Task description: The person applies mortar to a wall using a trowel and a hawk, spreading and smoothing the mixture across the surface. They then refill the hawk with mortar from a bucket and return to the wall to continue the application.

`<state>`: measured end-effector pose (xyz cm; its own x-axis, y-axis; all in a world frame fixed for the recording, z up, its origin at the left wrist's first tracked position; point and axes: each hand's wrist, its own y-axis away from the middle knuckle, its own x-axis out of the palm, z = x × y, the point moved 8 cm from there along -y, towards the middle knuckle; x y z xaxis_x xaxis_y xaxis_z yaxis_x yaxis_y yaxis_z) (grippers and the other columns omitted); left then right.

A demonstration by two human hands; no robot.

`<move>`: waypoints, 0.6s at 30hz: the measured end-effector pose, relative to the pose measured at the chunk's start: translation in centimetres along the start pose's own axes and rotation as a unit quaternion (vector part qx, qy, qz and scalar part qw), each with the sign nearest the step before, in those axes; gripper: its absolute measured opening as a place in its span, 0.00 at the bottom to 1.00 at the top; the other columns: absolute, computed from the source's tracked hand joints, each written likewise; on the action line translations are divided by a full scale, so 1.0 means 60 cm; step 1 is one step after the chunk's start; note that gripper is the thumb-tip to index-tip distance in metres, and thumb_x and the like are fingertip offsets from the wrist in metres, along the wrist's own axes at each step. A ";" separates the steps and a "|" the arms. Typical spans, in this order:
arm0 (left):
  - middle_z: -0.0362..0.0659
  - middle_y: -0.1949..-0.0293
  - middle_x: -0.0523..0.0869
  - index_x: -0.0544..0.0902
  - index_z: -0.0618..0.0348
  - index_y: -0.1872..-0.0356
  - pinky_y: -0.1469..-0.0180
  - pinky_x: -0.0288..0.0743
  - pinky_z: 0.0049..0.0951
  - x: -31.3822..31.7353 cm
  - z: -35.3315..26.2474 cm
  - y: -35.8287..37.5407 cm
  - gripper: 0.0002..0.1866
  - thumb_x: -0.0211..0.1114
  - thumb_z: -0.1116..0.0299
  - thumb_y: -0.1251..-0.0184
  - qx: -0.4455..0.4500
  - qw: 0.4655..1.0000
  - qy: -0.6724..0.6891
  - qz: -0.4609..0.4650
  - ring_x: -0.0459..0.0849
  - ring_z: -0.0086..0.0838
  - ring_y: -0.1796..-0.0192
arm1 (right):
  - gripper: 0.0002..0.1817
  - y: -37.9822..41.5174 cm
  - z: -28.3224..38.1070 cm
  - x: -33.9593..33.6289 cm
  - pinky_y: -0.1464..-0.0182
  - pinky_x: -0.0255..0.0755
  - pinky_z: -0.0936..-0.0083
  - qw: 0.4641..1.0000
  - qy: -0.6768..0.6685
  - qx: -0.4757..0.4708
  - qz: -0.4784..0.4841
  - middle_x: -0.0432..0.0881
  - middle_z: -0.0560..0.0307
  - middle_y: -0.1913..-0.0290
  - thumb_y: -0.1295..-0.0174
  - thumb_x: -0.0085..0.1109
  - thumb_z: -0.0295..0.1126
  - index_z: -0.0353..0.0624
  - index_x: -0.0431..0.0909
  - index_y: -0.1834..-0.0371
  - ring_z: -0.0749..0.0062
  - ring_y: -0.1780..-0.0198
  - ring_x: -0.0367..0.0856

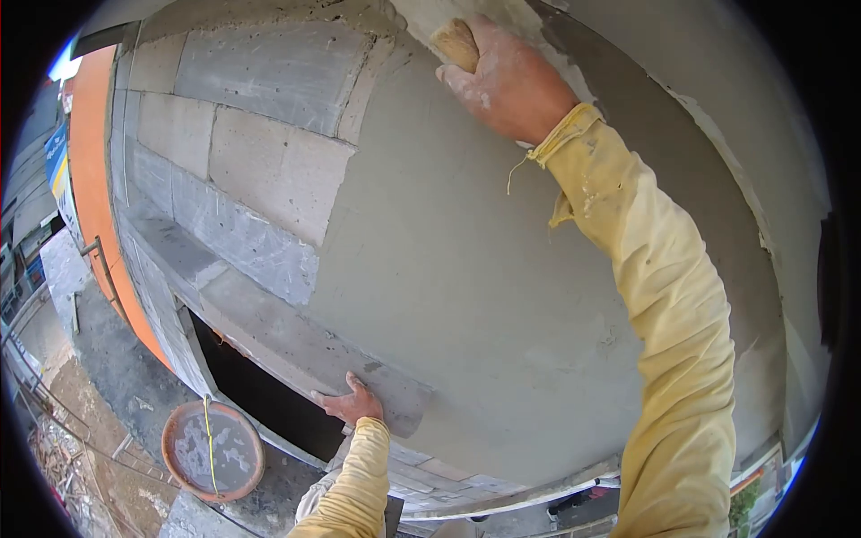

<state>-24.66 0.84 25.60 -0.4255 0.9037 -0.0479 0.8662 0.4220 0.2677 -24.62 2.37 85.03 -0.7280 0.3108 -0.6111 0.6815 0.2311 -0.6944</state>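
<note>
My right hand [516, 81], in a torn yellow sleeve, is wrapped round the wooden handle [456, 45] of a plastering trowel [547, 45] at the top of the wall. The trowel's blade lies along the grey plaster [466, 233]. Lower down, my left hand [355, 402] rests with its fingers spread on the edge of a block ledge [305, 350] above a dark opening. It holds nothing. Bare grey blocks [269, 161] show to the left of the smooth plaster.
A round bucket [168, 448] with grey watery contents and a yellow cord stands at lower left. An orange column [94, 170] rises at the left. Below it lie rubble [81, 448] and thin rods. Part of another person [574, 502] shows at the bottom.
</note>
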 end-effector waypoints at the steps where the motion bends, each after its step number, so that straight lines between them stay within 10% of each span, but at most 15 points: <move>1: 0.69 0.31 0.57 0.47 0.69 0.26 0.27 0.55 0.51 0.002 0.000 -0.001 0.48 0.67 0.57 0.36 0.004 1.000 -0.006 0.000 0.58 0.61 0.29 | 0.24 0.001 -0.001 0.020 0.55 0.77 0.56 0.996 -0.085 0.011 -0.025 0.82 0.38 0.60 0.39 0.60 0.37 0.35 0.69 0.45 0.45 0.58 0.82; 7: 0.68 0.32 0.57 0.44 0.68 0.25 0.27 0.55 0.47 -0.001 -0.007 0.001 0.49 0.68 0.59 0.36 -0.007 1.000 -0.012 0.015 0.59 0.58 0.30 | 0.26 0.017 -0.048 0.162 0.43 0.74 0.57 0.968 -0.169 0.185 0.036 0.81 0.30 0.51 0.40 0.60 0.39 0.29 0.68 0.45 0.40 0.47 0.80; 18: 0.67 0.30 0.57 0.46 0.69 0.26 0.26 0.53 0.48 0.008 0.012 -0.006 0.49 0.67 0.57 0.36 -0.015 1.000 -0.007 0.018 0.57 0.58 0.28 | 0.24 0.155 -0.060 0.042 0.55 0.75 0.56 0.985 -0.100 0.126 0.056 0.81 0.35 0.62 0.39 0.62 0.39 0.35 0.68 0.47 0.38 0.62 0.81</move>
<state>-24.97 1.20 24.78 -0.3907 0.9191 -0.0511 0.8726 0.3875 0.2973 -19.85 8.61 78.42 -0.6671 0.1266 -0.7341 0.7363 -0.0378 -0.6756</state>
